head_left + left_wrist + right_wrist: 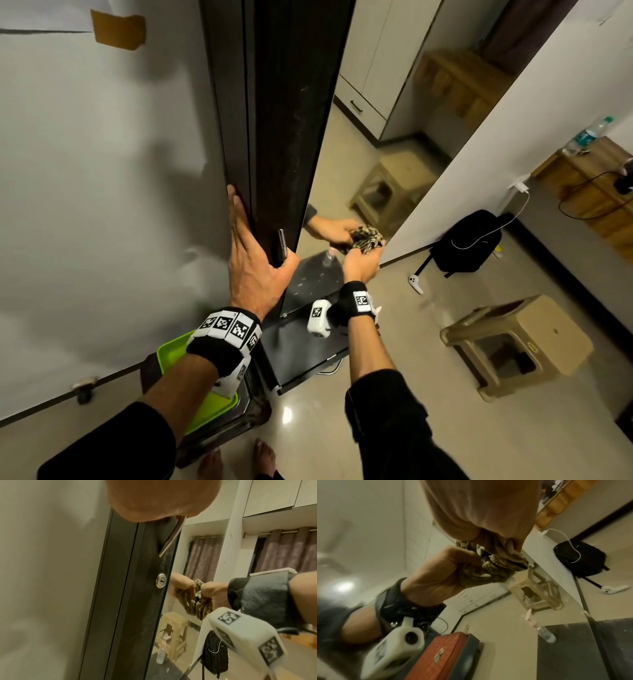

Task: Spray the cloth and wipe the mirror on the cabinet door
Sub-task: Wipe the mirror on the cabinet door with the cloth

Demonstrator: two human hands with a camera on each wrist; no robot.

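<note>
The cabinet door (284, 137) stands edge-on in the head view, and its mirror (359, 154) faces right. My left hand (253, 260) holds the door's edge, with the fingers flat up the outer side and the thumb beside the metal handle (282, 245). My right hand (359, 262) grips a crumpled patterned cloth (368, 238) and presses it against the lower mirror. In the wrist views the cloth (197, 605) (494, 566) meets its own reflection on the glass. A clear spray bottle shows only as a reflection (161, 654) on a dark surface low in the mirror.
A black ledge (301, 349) juts out below the door. A green-lidded box (212, 407) sits under my left forearm. To the right, a beige plastic stool (520, 346), a black backpack (469, 240) and a white controller (416, 284) are on the floor.
</note>
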